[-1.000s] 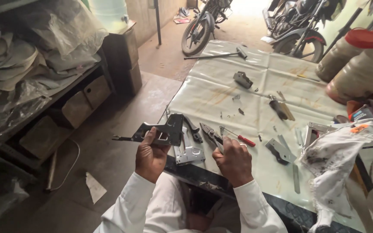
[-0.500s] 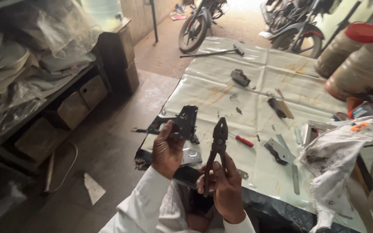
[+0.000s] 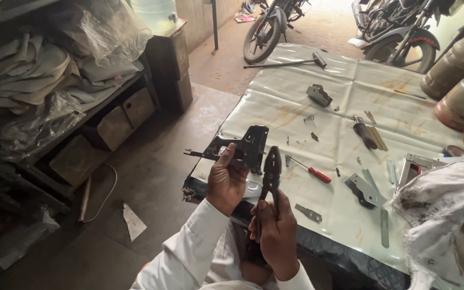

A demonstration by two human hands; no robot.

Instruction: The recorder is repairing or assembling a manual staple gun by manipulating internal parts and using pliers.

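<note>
Fingers of the left hand wrap a black metal bracket, raised; the right hand, just below it, has its grip closed on upright pliers

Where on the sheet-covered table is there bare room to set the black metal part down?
Bare: the pale plastic sheet between the long-handled hammer, the small grey bracket and the near-left edge. Crowded: right of the red-handled screwdriver, with metal plates and a stained rag.
</note>
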